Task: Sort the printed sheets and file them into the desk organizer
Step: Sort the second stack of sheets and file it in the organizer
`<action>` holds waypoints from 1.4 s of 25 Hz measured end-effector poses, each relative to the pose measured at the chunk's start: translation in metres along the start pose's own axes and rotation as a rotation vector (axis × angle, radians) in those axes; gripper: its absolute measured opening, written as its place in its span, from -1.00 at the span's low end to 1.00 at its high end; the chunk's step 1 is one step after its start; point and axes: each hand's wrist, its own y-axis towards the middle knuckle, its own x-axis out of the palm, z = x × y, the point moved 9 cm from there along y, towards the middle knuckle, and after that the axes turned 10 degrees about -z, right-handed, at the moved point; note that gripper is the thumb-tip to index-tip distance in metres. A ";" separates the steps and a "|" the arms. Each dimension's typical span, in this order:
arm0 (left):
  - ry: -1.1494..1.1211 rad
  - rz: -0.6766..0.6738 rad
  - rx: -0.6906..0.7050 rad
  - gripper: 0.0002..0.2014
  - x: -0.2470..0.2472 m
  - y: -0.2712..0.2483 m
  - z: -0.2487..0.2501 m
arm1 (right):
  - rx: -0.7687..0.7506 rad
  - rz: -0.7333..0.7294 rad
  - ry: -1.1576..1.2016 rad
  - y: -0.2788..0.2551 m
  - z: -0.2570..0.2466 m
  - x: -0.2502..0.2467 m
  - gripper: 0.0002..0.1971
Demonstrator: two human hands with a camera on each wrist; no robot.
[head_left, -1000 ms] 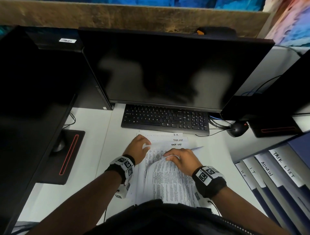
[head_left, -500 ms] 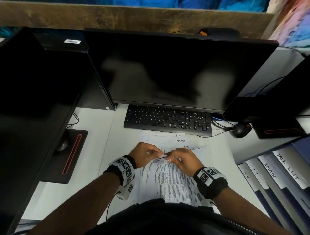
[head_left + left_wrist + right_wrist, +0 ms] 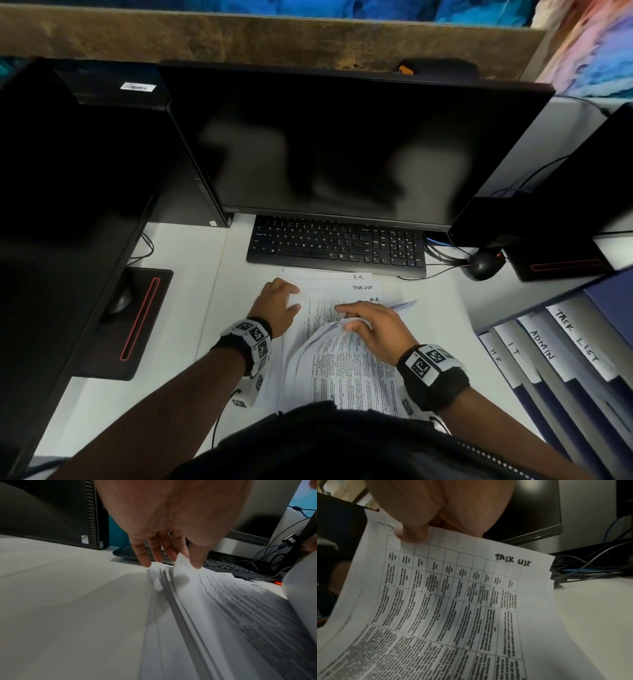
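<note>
Bowed top sheet (image 3: 342, 373), lower edge hidden by dark clothing, pinched by the right hand (image 3: 373, 329); fine print blurred, heading "TASK LIST". Left hand (image 3: 277, 306) pinches a corner of the paper stack (image 3: 329, 291) on the white desk (image 3: 191, 308). Right: labelled desk organizer (image 3: 561, 342), cropped. Beyond: black keyboard (image 3: 335, 246).

Fanned stack of printed sheets (image 3: 327, 286) lies flat on white desk (image 3: 171, 325), top sheet (image 3: 342, 370) bowed upward, marked TASK LIST; desk organizer (image 3: 608, 296) stands to its right, dividers tabbed H.R, I.T, ADMIN, TASK LIST.
</note>
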 end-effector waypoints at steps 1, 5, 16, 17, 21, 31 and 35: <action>-0.016 0.029 0.036 -0.78 -0.004 -0.003 0.006 | -0.025 0.008 -0.030 0.002 -0.002 0.001 -0.73; -0.179 0.087 0.200 -0.90 -0.015 -0.015 0.027 | -0.116 0.007 -0.084 0.007 -0.007 0.005 -0.83; -0.419 -0.024 0.354 -0.86 -0.016 -0.032 0.046 | -0.088 -0.117 -0.170 0.015 -0.007 0.019 -0.74; -0.417 0.051 0.331 -0.85 -0.021 -0.028 0.041 | -0.094 -0.110 -0.174 0.014 -0.010 0.018 -0.75; -0.006 0.063 0.036 -0.67 -0.009 -0.005 0.004 | -0.124 -0.065 -0.173 0.007 -0.018 0.013 -0.72; -0.007 0.078 0.081 -0.89 -0.016 -0.012 0.017 | -0.130 -0.049 -0.178 0.004 -0.016 0.013 -0.70; -0.385 -0.093 0.152 -0.86 -0.009 -0.025 0.028 | -0.116 -0.071 -0.182 0.006 -0.014 0.015 -0.71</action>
